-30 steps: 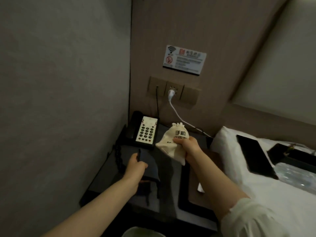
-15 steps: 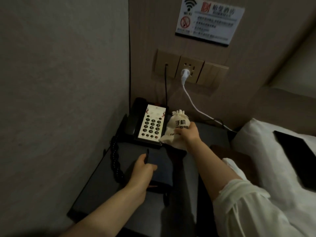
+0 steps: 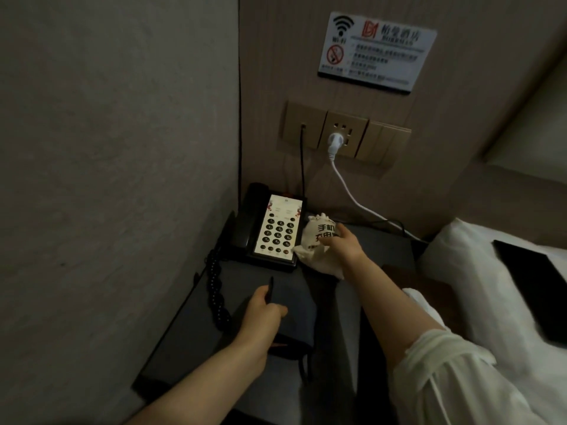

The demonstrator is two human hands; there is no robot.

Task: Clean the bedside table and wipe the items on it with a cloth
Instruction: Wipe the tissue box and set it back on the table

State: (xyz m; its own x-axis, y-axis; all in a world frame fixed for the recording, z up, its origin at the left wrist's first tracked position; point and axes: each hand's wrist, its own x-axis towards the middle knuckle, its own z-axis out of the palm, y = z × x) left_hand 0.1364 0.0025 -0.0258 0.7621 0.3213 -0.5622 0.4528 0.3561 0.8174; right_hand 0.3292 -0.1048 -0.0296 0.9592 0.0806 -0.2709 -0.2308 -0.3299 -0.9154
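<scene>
right hand [image 3: 343, 246] gripping pouch [image 3: 319, 240] beside phone [image 3: 273, 228]; left hand [image 3: 264, 308] clutching dark cloth [image 3: 294, 314]. tip: set pouch down clear of cord.

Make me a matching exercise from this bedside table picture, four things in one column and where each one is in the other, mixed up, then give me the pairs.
Things:
1. black desk telephone with white keypad
2. cream drawstring cloth pouch with black printed characters
3. dark folded cloth
4. white plug with white cable

Places:
A. in the wall socket
B. under the left hand, on the table's front part
C. in the right hand, beside the phone
D. back left corner of the dark bedside table

Pairs: 1-D, 2-C, 3-B, 4-A
</scene>
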